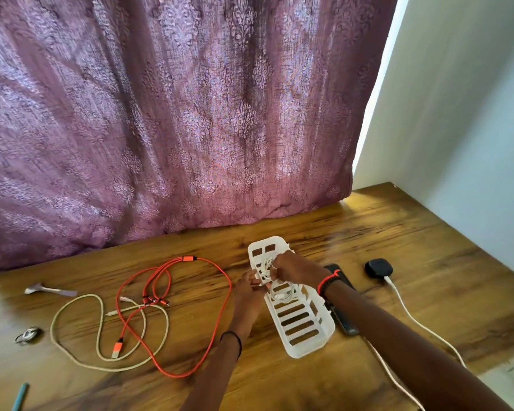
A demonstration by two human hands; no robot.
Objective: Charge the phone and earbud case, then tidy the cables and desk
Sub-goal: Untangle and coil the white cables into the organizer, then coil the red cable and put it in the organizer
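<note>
A white slotted plastic basket (301, 321) lies on the wooden desk (383, 232). A coiled white cable (279, 293) sits in its far half. My right hand (294, 269) grips that coil from above. My left hand (248, 287) pinches a strand of it at the basket's left wall. A black phone (343, 318) lies along the basket's right side, partly under my right forearm. The black earbud case (379, 269) sits further right with a white charging cable (413, 318) plugged into it.
An orange multi-head cable (217, 321) and a beige cable (77, 304) sprawl tangled on the left of the desk. A small grey tool (49, 290), a metal clip (27, 335) and a teal pen tip (20, 396) lie at the far left. A purple curtain (161, 114) hangs behind.
</note>
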